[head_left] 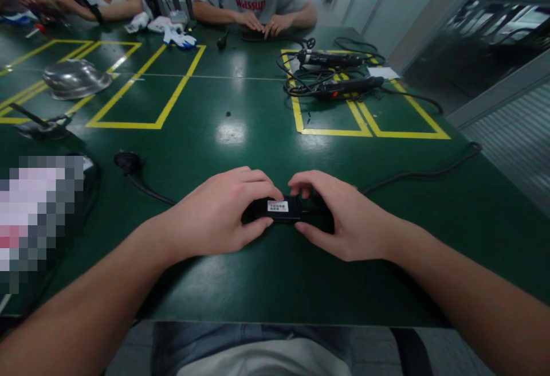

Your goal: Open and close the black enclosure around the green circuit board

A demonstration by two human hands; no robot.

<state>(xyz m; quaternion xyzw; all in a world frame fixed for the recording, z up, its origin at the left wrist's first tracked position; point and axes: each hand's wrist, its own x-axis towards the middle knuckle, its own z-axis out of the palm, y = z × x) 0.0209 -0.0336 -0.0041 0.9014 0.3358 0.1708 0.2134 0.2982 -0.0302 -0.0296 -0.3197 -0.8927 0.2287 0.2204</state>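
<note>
From where I stand, the small black rectangular box with a white printed label (278, 208) lies at the near side of the glossy green table (240, 284), between the person's two bare hands. The left hand (232, 210) grasps the box's left end between thumb and fingers; the right hand (339, 212) arches around its right end, fingers and thumb parted, though I can't quite tell whether the tips brush it. Left of the box and slightly beyond it, a round black plug (128, 163) sits on a black cable (150, 190); another black cord (412, 175) runs off to the box's right. Farther beyond the box, to its right, two black cylindrical handheld tools (333, 59) lie among coiled cables; far to its left rests a shiny silver metal bowl-like piece (76, 79). Straight beyond the box sits a person in a grey T-shirt (258, 0), hands together on the table.
</note>
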